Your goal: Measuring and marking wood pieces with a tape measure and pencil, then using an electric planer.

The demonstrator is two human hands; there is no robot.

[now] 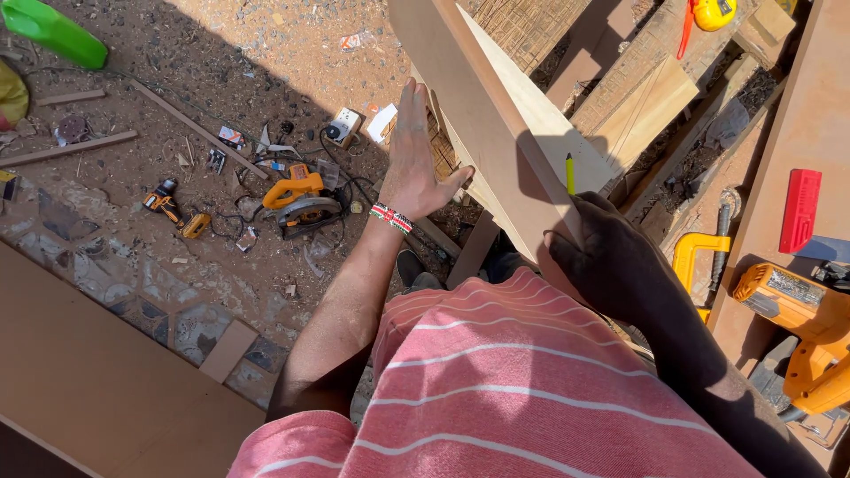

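Left hand (414, 164): fingers straight and together, palm flat against the left face of the board (496, 115), thumb spread toward its edge; nothing is grasped. A beaded wristband (390, 217) in red, white and green circles the wrist.

Right hand (606, 257): in shadow, fingers curled over the near end of the same board, gripping its edge. A yellow pencil (570, 173) stands up just above the knuckles; whether the fingers hold it cannot be told.

The board is a long pale brown panel, tilted on edge, running from the person's chest up toward the top edge of the view, between both hands.

Beyond the left hand, on the sandy ground: an orange circular saw (301, 199) with tangled black cable, an orange and black drill (164, 199) to its left, a white socket box (343, 124) near the fingertips, and a small white paper label (382, 122) just beside it. Loose wooden strips (75, 149) lie toward the left edge. A green plastic container (55, 31) sits at the top left corner.

To the right, on a brown sheet (810, 124): a flat red rectangular block (799, 211), an orange power tool (801, 319) near the right edge, and a yellow clamp (695, 257). A yellow tape measure (713, 12) rests on stacked timber at the top edge.

The person wears a pink shirt (513, 381) with white stripes.
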